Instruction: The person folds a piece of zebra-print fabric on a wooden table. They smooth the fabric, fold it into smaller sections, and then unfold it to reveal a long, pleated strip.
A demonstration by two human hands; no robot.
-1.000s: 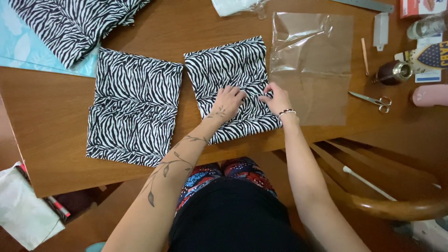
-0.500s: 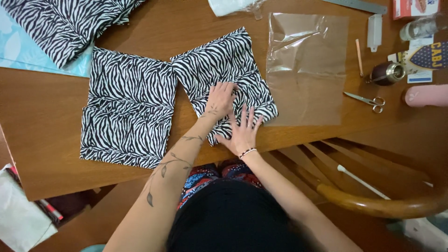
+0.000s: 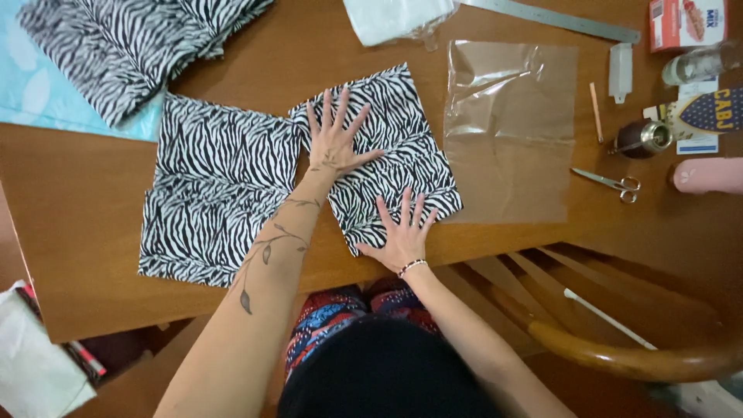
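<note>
A folded zebra-print cloth (image 3: 395,116) lies on the wooden table (image 3: 77,217), slightly turned. My left hand (image 3: 334,139) rests flat on its upper middle, fingers spread. Flat on the cloth's near corner by the table edge lies my right hand (image 3: 402,232), fingers apart, with a bead bracelet on the wrist. A second zebra-print piece (image 3: 217,186) lies flat just to the left, touching the first.
A clear plastic bag (image 3: 511,131) lies right of the cloth. Small scissors (image 3: 611,183), a pencil (image 3: 596,112), a metal ruler (image 3: 557,19), a small metal cup (image 3: 642,138) and boxes sit at the right. More zebra fabric (image 3: 124,46) is piled top left. A wooden chair (image 3: 619,340) stands lower right.
My left hand slid up the cloth and spread flat. My right hand moved from the cloth's right edge down to its near corner, pressing flat. The cloth turned a little.
</note>
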